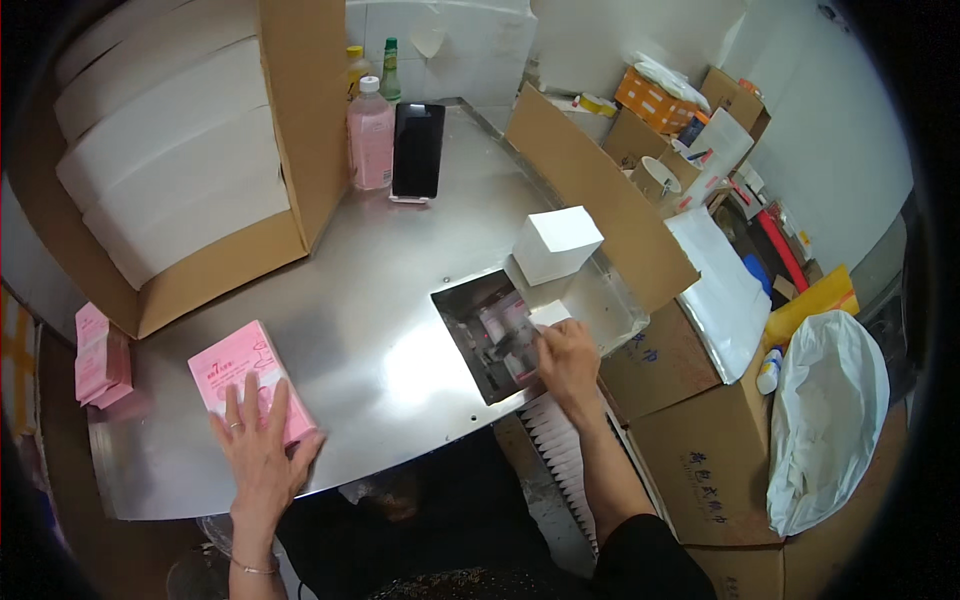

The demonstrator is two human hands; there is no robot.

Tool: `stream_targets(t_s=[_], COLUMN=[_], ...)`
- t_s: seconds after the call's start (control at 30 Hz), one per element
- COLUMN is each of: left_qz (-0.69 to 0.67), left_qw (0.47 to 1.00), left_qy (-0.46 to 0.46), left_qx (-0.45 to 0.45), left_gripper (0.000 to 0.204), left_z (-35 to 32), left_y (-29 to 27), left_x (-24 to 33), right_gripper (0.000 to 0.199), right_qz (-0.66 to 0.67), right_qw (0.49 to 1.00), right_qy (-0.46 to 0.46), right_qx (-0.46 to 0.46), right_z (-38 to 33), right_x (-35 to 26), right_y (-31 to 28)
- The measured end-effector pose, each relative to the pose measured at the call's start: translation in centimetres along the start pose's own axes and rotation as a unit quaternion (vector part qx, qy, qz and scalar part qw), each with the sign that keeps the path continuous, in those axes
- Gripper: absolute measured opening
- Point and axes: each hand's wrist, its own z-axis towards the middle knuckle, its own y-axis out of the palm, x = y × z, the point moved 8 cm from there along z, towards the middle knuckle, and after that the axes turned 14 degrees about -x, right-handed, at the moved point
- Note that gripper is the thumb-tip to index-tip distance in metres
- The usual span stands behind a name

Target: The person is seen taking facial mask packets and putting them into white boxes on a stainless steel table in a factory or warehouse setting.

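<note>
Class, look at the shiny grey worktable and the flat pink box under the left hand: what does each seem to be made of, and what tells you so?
Shiny grey worktable: probably steel sheet, brushed finish; it gives blurred reflections and glare. Flat pink box under the left hand: apparently printed paperboard, with sharp folded edges and a smooth, slightly glossy face.

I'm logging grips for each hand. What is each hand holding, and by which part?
The left hand lies flat on the near end of the flat pink carton, pressing rather than gripping. The right hand reaches into the rectangular table opening; its grip cannot be told.
</note>
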Motion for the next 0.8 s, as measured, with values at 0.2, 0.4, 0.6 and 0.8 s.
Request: stream_targets(t_s=[0.2,0.4,0.6,0.8], left_qz=[-0.154,-0.199,-0.207,-0.049], left_qw=[0.980,0.979,0.974,0.987], left_qy=[0.008,0.012,0.007,-0.018], left_qx=[0.126,0.032,0.089,0.153], left_gripper=[0.055,0.018,0.011,0.014], left_z=[-0.7,0.8,0.4,0.4], left_y=[-4.6,-1.9,-1.9,-4.9], left_x=[-4.0,-4.5,-4.6,-2.7], right_gripper=[0.014,0.018,0.017,0.020], right_qz=[0.191,-0.153,-0.147,-0.151], right_qw=[0.931,0.974,0.983,0.983], right_qy=[0.110,-0.053,-0.031,-0.022], right_qx=[0.291,0.158,0.104,0.103], right_z=[3.8,11.3,12.3,12.1], right_x=[4.8,-0.1,0.2,0.9], right_y=[-12.0,-6.6,-3.4,-2.9])
